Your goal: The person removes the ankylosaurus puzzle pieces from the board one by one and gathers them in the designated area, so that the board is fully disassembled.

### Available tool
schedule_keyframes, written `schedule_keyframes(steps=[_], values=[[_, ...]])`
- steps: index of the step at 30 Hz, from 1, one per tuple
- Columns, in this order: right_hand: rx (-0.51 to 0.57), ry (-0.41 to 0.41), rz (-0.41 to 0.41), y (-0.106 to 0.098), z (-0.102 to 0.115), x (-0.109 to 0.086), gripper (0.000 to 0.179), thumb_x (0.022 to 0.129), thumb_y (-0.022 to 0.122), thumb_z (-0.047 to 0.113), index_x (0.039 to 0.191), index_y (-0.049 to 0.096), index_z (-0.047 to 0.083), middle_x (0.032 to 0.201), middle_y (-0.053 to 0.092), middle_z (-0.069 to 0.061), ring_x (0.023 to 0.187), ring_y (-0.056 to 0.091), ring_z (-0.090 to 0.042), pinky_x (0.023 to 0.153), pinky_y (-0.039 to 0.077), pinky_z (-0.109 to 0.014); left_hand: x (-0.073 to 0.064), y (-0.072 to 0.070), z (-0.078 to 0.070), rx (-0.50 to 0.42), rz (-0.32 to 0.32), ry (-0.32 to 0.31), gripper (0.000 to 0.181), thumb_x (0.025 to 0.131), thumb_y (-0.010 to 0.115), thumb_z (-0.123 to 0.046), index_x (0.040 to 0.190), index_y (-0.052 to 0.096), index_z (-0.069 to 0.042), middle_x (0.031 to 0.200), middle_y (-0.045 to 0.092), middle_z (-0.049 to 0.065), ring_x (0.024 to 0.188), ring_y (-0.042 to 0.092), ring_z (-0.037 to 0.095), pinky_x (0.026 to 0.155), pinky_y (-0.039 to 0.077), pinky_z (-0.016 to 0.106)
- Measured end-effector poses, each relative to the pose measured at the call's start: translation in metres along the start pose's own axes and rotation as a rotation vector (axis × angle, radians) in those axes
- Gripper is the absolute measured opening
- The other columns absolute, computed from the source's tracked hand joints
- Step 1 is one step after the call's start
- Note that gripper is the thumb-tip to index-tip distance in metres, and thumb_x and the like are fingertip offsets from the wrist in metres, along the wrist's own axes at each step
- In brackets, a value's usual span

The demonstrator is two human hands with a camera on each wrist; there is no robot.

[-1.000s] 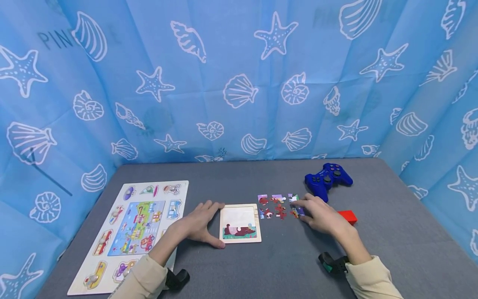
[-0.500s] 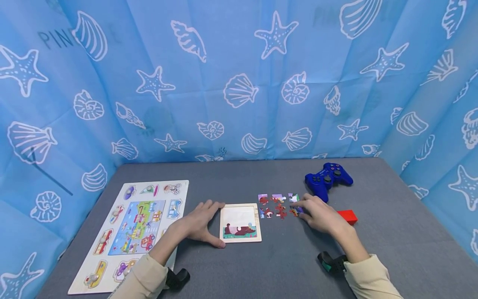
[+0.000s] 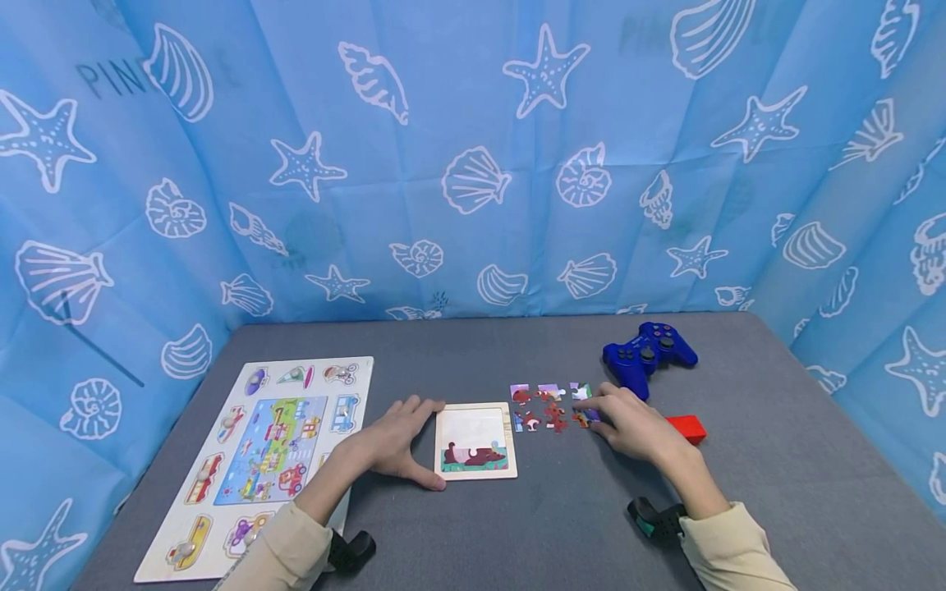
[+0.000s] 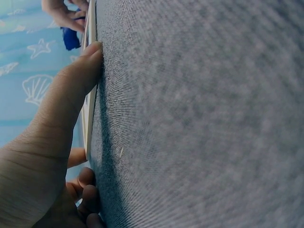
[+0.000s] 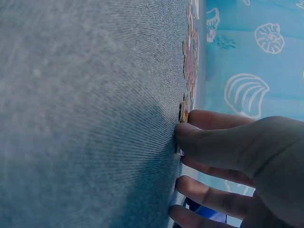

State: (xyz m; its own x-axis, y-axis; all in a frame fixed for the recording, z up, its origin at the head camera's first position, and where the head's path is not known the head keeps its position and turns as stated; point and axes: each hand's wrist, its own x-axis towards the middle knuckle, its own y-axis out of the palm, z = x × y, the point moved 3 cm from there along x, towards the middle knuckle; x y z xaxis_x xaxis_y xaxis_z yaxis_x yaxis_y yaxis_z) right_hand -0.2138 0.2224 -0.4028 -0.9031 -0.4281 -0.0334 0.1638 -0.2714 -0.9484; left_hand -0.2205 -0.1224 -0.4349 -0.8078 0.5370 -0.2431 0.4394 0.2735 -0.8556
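Observation:
A small square wooden puzzle tray (image 3: 473, 421) lies in front of me, its bottom strip filled with brown and green picture pieces. My left hand (image 3: 399, 437) holds it by the left side, thumb at the near corner and index finger at the far one. Right of the tray, several loose jigsaw pieces (image 3: 555, 418) lie in rough rows. At their right end my right hand (image 3: 628, 419) pinches a jigsaw piece (image 3: 581, 419) between thumb and index finger, low at the cloth. The right wrist view shows that piece (image 5: 183, 112) edge-on, partly hidden by the thumb.
A large peg puzzle board (image 3: 269, 460) with vehicle pictures lies at the left, partly under my left forearm. A blue game controller (image 3: 650, 355) sits beyond my right hand, and a red block (image 3: 689, 428) beside it. A blue shell-print curtain (image 3: 473, 164) borders the grey table (image 3: 532, 525).
My right fingertips have shifted very slightly left with the piece. The left hand and the tray have not visibly moved.

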Motion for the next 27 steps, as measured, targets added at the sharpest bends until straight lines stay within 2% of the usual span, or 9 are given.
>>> schedule_keyframes(steps=[8, 12, 16, 22, 27], values=[[-0.005, 0.009, -0.033, -0.003, 0.005, 0.0, 0.036, 0.089, 0.076, 0.007, 0.124, 0.074, 0.011, 0.103, 0.063, -0.006, 0.088, 0.052, -0.019, 0.076, 0.046, -0.04, 0.0, 0.0, -0.001, -0.001, 0.0, 0.004, 0.113, 0.069, 0.088, -0.062, 0.157, 0.035, -0.014, 0.138, 0.049, 0.012, 0.117, 0.046, 0.026, 0.101, 0.045, 0.051], [-0.005, -0.01, -0.072, -0.008, 0.013, 0.001, 0.035, 0.089, 0.077, 0.009, 0.123, 0.074, 0.011, 0.106, 0.066, -0.008, 0.093, 0.057, -0.022, 0.081, 0.051, -0.046, 0.0, 0.0, 0.0, -0.002, -0.001, 0.004, 0.113, 0.069, 0.088, -0.062, 0.157, 0.035, -0.014, 0.138, 0.049, 0.012, 0.118, 0.046, 0.026, 0.101, 0.045, 0.051], [0.003, -0.016, -0.077, -0.012, 0.024, 0.004, 0.035, 0.09, 0.077, 0.012, 0.125, 0.074, 0.012, 0.11, 0.067, -0.011, 0.099, 0.06, -0.026, 0.086, 0.053, -0.051, 0.0, 0.0, 0.0, -0.002, -0.003, 0.006, 0.112, 0.069, 0.088, -0.061, 0.157, 0.036, -0.015, 0.138, 0.049, 0.012, 0.118, 0.046, 0.026, 0.101, 0.045, 0.051], [0.044, -0.042, -0.073, -0.014, 0.04, 0.01, 0.037, 0.09, 0.076, 0.01, 0.126, 0.073, 0.012, 0.107, 0.066, -0.01, 0.089, 0.054, -0.018, 0.075, 0.047, -0.035, 0.0, 0.0, 0.0, -0.004, 0.005, -0.002, 0.113, 0.069, 0.088, -0.062, 0.157, 0.035, -0.014, 0.139, 0.049, 0.012, 0.119, 0.046, 0.026, 0.101, 0.045, 0.051], [0.063, -0.093, -0.066, -0.008, 0.056, 0.018, 0.037, 0.09, 0.076, 0.01, 0.126, 0.073, 0.012, 0.107, 0.067, -0.01, 0.089, 0.052, -0.018, 0.074, 0.046, -0.034, 0.0, 0.0, 0.0, -0.004, 0.006, -0.006, 0.114, 0.069, 0.088, -0.063, 0.157, 0.035, -0.015, 0.139, 0.049, 0.012, 0.119, 0.046, 0.027, 0.102, 0.045, 0.052]])
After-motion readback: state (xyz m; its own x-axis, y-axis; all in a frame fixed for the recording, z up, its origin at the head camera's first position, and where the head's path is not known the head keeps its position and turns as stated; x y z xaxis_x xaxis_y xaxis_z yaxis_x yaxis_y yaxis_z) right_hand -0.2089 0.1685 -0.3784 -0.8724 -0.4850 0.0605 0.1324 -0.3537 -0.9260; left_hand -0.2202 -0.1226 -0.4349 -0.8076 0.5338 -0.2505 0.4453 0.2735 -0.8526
